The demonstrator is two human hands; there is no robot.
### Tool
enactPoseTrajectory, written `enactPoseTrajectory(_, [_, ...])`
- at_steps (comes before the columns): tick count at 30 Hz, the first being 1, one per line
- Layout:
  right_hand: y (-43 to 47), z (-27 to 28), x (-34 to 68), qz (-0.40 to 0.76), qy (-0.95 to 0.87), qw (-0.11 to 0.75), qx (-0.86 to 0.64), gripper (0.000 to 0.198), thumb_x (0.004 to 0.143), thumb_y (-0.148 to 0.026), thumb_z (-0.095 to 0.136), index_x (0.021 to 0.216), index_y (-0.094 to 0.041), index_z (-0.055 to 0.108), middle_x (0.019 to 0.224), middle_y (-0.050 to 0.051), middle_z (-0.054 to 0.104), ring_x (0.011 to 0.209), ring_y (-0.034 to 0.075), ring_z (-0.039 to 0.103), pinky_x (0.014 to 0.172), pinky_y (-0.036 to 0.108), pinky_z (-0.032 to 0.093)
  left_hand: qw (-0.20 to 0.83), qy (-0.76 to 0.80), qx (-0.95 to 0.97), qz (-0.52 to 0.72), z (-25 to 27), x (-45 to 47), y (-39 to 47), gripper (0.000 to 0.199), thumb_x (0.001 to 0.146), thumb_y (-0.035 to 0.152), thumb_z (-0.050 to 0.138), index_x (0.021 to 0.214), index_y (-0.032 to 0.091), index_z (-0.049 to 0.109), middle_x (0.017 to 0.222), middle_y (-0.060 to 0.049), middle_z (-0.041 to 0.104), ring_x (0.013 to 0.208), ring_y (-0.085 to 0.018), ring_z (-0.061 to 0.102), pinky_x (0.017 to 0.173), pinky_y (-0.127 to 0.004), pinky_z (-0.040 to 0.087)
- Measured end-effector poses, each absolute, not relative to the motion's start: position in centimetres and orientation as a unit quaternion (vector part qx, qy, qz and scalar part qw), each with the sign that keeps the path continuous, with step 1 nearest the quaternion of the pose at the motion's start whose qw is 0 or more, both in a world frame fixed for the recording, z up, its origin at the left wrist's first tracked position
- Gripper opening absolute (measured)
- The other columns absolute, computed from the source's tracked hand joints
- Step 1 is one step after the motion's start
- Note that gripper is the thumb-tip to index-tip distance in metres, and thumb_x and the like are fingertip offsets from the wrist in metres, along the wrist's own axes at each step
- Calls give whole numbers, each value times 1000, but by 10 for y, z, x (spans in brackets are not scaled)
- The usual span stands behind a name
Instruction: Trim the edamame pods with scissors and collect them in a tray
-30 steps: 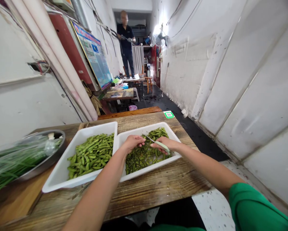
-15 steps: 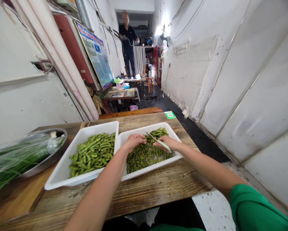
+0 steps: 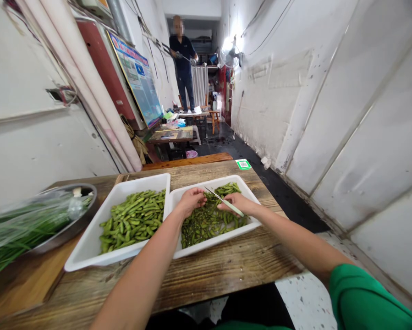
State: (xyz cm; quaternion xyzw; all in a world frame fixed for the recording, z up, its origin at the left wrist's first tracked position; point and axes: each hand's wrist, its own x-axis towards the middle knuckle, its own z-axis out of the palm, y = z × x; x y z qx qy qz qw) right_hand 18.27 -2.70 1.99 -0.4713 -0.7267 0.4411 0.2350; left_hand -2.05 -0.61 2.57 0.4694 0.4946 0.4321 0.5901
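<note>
Over the right white tray (image 3: 206,242), my right hand (image 3: 238,202) grips scissors (image 3: 232,207) with pale green handles. Their slim metal blades point up and left, toward my left hand. My left hand (image 3: 191,200) is closed in a pinch above the same tray; what lies between its fingertips is too small to make out. Beneath both hands are small green trimmings and green soybean pods (image 3: 229,188), with more pods heaped at the tray's far end. A second white tray (image 3: 85,256), directly to the left, holds a large pile of green soybean pods (image 3: 133,217).
On the left, a metal bowl (image 3: 92,192) holds leafy greens in clear plastic, beside a wooden board (image 3: 30,279). A green QR card (image 3: 243,164) lies at the wooden table's far edge. Farther back, a person (image 3: 183,59) stands on a table, and a lit fan (image 3: 229,50) hangs on the wall.
Both hands and the scissors have shifted slightly left within the tray. The person at the back has moved their arms a little. The trays stay where they were.
</note>
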Motion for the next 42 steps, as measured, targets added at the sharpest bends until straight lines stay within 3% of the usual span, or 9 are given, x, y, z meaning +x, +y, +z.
enactPoseTrajectory(5, [-26,23,183,401,-743,233,-483,42,64,-54,59,68,-12,57,45,-3,43,36,7,39,36,19,30,665,428,416,448,23,-21,-4,19,59,12,66,69,13,50,85,-7,63,80,-18,62,75,-36,48])
enactPoseTrajectory(10, [-24,24,184,393,-725,237,-513,44,65,-55,57,69,-11,57,46,-2,46,37,8,40,38,21,31,658,430,422,451,21,-19,-3,27,56,0,65,77,11,54,82,-8,64,82,-16,62,77,-29,48])
enactPoseTrajectory(18, [-22,25,185,345,-739,244,-525,42,67,-54,56,68,-12,58,48,0,49,40,10,43,42,22,33,605,461,473,445,25,-25,-2,31,59,21,70,87,12,62,86,-9,65,70,-12,60,61,-23,44])
enactPoseTrajectory(23, [-23,28,185,325,-741,256,-528,42,68,-53,55,70,-11,60,50,1,51,44,11,45,46,24,35,502,476,622,365,24,-20,-2,14,56,25,69,65,15,65,65,-2,63,65,-12,55,62,-22,40])
enactPoseTrajectory(25, [-23,30,185,326,-740,256,-530,43,69,-53,54,71,-11,60,51,2,51,45,11,46,47,24,35,470,480,644,366,25,-15,-4,14,57,24,68,65,14,64,64,-1,61,64,-11,55,62,-21,40])
enactPoseTrajectory(29, [-24,30,185,330,-735,253,-535,45,69,-55,53,72,-11,60,49,1,49,43,11,44,46,24,34,538,480,577,384,28,-10,-9,21,67,27,61,84,14,60,66,-1,58,60,-10,56,51,-19,39])
enactPoseTrajectory(34, [-24,26,186,346,-754,248,-501,45,68,-55,54,71,-11,60,48,-1,48,40,9,41,43,22,32,604,458,495,424,29,-10,-9,36,71,20,58,106,16,51,81,-5,61,42,-2,45,35,-14,26])
enactPoseTrajectory(38, [-22,24,186,344,-758,246,-497,43,68,-53,55,71,-11,60,48,0,48,40,8,41,43,21,32,663,419,433,445,34,-15,-7,33,68,11,61,100,13,54,83,-8,63,51,-4,50,46,-15,39])
enactPoseTrajectory(42, [-19,24,187,334,-744,262,-516,42,70,-52,54,73,-11,61,48,0,49,42,9,42,45,22,33,693,386,452,409,39,-19,-11,15,70,12,58,85,12,62,76,-8,64,53,-6,51,45,-14,37])
